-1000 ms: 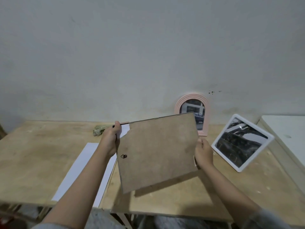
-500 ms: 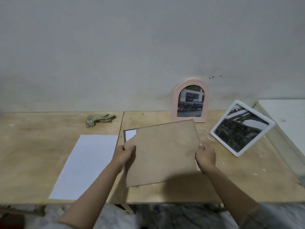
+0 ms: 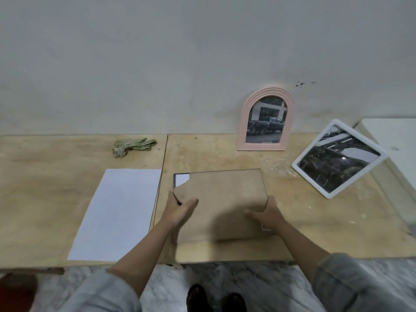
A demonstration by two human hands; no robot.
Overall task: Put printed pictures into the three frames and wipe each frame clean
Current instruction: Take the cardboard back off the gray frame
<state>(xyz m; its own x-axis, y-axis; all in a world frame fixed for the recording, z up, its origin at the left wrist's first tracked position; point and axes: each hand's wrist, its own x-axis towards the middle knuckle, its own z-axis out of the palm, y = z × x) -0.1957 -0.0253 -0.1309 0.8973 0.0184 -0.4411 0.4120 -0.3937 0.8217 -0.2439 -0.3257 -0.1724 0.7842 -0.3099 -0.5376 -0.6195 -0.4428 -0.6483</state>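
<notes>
A brown backing board (image 3: 221,192) lies flat on the wooden table (image 3: 56,181), face down over a frame, with a chipped far-left corner showing white paper (image 3: 181,179). My left hand (image 3: 179,210) rests on its left edge, thumb on top. My right hand (image 3: 266,213) presses on its right edge. A pink arched frame (image 3: 244,122) with a truck picture leans on the wall. A white square frame (image 3: 337,157) with a dark picture stands tilted at the right. A crumpled green cloth (image 3: 132,146) lies at the back left.
A white sheet of paper (image 3: 117,212) lies left of the board, reaching the table's near edge. A white block (image 3: 391,140) stands at the far right. A seam (image 3: 161,183) splits the tabletop. My feet show on marble floor below.
The board was held up tilted in both hands, then came down; now it lies flat on the table with both hands resting on its side edges.
</notes>
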